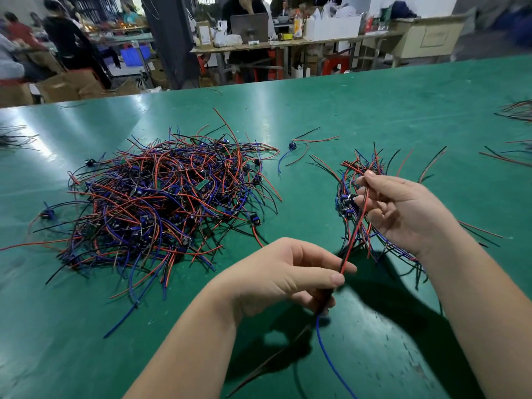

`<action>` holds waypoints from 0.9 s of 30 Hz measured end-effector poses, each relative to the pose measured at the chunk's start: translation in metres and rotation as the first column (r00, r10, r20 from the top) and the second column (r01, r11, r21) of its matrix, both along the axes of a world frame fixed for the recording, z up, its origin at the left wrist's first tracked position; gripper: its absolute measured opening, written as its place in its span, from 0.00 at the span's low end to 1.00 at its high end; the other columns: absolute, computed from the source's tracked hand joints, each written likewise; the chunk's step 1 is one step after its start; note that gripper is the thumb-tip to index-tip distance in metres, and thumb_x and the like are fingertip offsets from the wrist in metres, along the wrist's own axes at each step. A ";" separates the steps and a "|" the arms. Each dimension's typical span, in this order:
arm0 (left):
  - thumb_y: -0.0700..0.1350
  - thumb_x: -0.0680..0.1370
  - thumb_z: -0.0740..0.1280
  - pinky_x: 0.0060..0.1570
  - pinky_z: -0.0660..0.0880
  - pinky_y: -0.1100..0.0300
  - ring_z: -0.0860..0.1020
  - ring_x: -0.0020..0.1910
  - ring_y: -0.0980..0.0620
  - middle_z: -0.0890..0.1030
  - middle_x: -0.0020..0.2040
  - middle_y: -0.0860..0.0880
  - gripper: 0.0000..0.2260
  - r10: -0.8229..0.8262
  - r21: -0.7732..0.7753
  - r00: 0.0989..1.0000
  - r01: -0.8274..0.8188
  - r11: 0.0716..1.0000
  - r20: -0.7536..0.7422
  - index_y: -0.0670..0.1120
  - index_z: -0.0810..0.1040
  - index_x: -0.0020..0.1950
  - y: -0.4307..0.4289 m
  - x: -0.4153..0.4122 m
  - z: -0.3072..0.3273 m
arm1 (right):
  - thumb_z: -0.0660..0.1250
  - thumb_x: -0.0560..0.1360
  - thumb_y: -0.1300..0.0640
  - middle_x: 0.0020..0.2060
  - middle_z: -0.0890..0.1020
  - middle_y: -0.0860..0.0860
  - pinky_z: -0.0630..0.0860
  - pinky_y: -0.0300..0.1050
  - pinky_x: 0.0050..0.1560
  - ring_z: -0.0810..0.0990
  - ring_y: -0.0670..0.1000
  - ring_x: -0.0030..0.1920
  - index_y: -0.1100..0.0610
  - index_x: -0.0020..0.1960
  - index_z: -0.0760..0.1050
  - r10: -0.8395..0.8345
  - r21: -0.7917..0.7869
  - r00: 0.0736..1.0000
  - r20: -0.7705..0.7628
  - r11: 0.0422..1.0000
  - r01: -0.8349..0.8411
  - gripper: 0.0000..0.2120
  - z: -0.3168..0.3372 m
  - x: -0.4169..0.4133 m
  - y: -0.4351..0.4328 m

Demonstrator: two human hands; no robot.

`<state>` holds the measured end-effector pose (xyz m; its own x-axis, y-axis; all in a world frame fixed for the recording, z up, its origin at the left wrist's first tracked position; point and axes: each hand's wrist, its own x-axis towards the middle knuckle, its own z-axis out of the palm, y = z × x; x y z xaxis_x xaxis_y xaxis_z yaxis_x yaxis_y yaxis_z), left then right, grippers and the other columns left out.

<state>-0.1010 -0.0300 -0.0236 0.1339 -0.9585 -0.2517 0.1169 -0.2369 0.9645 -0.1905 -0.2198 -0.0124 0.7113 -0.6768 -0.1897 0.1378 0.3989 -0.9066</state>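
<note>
Over the green table (374, 110), near its front edge, 2 bare hands are holding 1 red-and-black lead (357, 226) in the air, running slantwise between them. The left hand (288, 277) is pinching the lead's lower end between thumb and forefinger, with the other fingers curling under around a dark blurred part. A blue wire (328, 352) is hanging down from that fist toward the near edge. The right hand (408, 214) is pinching the upper end with thumb and fingertips, the rest of the fingers loosely bent. Under and behind the right hand, a small heap (349, 168) of wired parts is lying on the table. A big tangled pile (161, 203) of red, blue and black wires is sitting well to the left. 1 loose unit (293, 145) is lying between the 2 piles, farther back. Other people are sitting at benches beyond the table, 1 behind a laptop (249, 27).
</note>
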 end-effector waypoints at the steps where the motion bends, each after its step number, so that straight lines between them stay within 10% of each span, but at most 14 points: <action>1: 0.37 0.77 0.66 0.32 0.74 0.69 0.80 0.33 0.56 0.80 0.34 0.53 0.09 -0.024 -0.009 1.000 0.024 1.000 -0.014 0.47 0.82 0.53 0.000 -0.001 0.001 | 0.66 0.75 0.57 0.25 0.79 0.48 0.69 0.29 0.19 0.79 0.42 0.25 0.59 0.40 0.78 -0.005 0.003 1.000 -0.019 1.000 0.005 0.07 0.000 0.000 0.000; 7: 0.42 0.72 0.68 0.34 0.75 0.66 0.78 0.32 0.56 0.81 0.37 0.51 0.07 0.086 -0.192 0.985 -0.114 0.975 -0.148 0.53 0.84 0.43 -0.004 -0.001 0.002 | 0.61 0.79 0.51 0.27 0.80 0.49 0.72 0.32 0.23 0.79 0.43 0.26 0.57 0.45 0.79 0.024 0.009 1.000 0.000 1.000 -0.024 0.13 -0.007 0.004 0.003; 14: 0.41 0.58 0.76 0.34 0.77 0.68 0.79 0.30 0.57 0.80 0.32 0.51 0.08 0.418 -0.352 0.751 -0.626 0.696 -0.511 0.50 0.80 0.33 -0.013 0.011 -0.002 | 0.72 0.59 0.65 0.35 0.83 0.56 0.75 0.34 0.28 0.81 0.49 0.30 0.59 0.45 0.83 0.480 -0.082 0.868 -0.129 0.867 -0.492 0.15 -0.013 0.002 0.022; 20: 0.39 0.62 0.76 0.36 0.72 0.71 0.76 0.32 0.62 0.80 0.33 0.55 0.13 0.624 -0.512 0.781 -0.548 0.661 -0.030 0.44 0.75 0.41 -0.020 0.000 -0.013 | 0.73 0.58 0.55 0.33 0.83 0.50 0.76 0.32 0.34 0.79 0.43 0.31 0.55 0.38 0.85 0.415 -0.062 0.906 0.082 0.910 -0.411 0.10 -0.017 0.012 0.036; 27: 0.22 0.72 0.60 0.45 0.78 0.65 0.84 0.43 0.54 0.85 0.40 0.48 0.21 0.492 -0.454 0.870 -0.424 0.784 0.038 0.45 0.82 0.44 -0.020 -0.001 -0.015 | 0.69 0.62 0.62 0.26 0.80 0.51 0.74 0.32 0.27 0.75 0.43 0.23 0.57 0.30 0.82 0.282 -0.027 0.957 0.074 0.960 -0.280 0.04 -0.010 0.008 0.026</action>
<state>-0.1020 -0.0503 -0.0383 0.5862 -0.7807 0.2164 -0.0424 0.2373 0.9705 -0.1821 -0.1938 -0.0220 0.8851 -0.4501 -0.1184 0.0913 0.4173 -0.9041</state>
